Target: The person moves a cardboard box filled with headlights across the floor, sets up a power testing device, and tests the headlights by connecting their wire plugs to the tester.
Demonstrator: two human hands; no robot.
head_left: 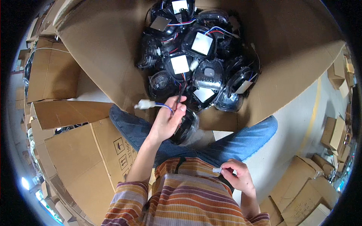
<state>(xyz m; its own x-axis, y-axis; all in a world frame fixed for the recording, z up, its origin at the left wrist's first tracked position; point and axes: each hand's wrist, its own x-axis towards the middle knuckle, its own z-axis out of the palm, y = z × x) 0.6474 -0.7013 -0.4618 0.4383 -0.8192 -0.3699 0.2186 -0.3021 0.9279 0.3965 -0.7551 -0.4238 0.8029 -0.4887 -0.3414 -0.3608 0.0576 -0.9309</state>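
Observation:
My left hand [164, 123] is closed round the wires of a glossy black rounded unit [187, 128], which hangs beside my fingers over my lap. From that hand a blue wire runs left to a white plug connector [144, 104]. Lower right, my right hand [238, 176] pinches a small whitish piece [217, 170] between thumb and fingers. What kind of piece it is, I cannot tell. In front of me, a large open cardboard box [98, 49] holds several similar black units [208, 73] with white square labels and coloured wires.
To my left lie an open carton flap [71, 114] and a big carton [83, 158]. Flattened cardboard [298, 188] is stacked at lower right, with more small boxes [333, 132] along the right side. A yellow line [312, 116] crosses the pale floor.

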